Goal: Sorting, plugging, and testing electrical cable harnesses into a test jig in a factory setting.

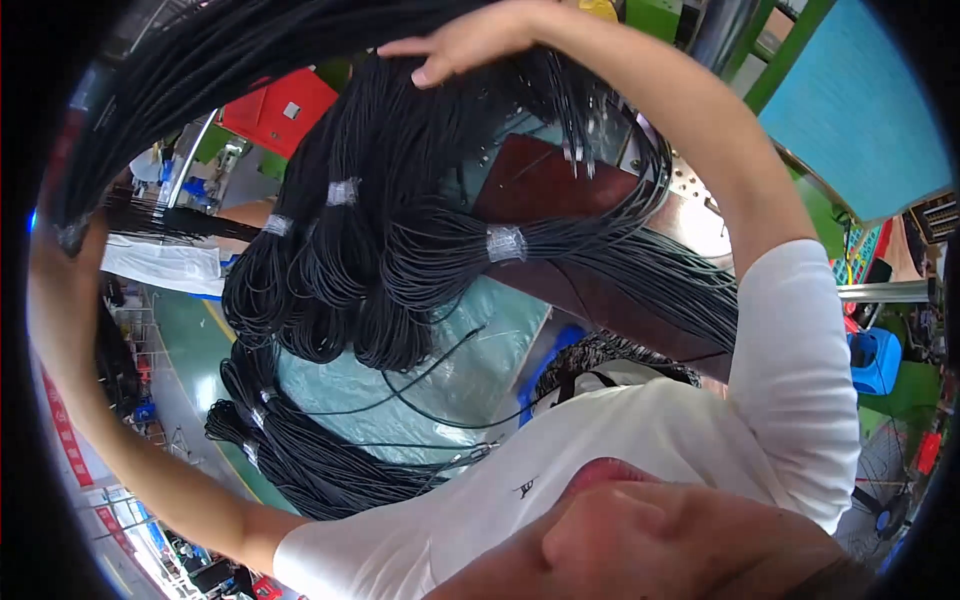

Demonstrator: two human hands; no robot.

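A thick bundle of black cables (205, 65) is raised in an arc across the upper left. My left hand (88, 262), at the far left rim, is closed around its lower end; the fingers are mostly hidden behind the cables. At the top, my right hand (475, 42) lies against the raised bundle, thumb and forefinger stretched apart. Below it, several coiled black cable bundles (340, 250) are heaped together, bound with clear tape (506, 243). Bare silvery tips show on some hanging cable ends (580, 155).
Under the coils is a green plastic-covered surface (490, 330) beside a dark red-brown board (545, 180). More tied cables (320, 450) lie near my body. A red box (280, 110) stands at the back left, a light blue panel (860, 110) at the upper right, and a blue stool (878, 360) at right.
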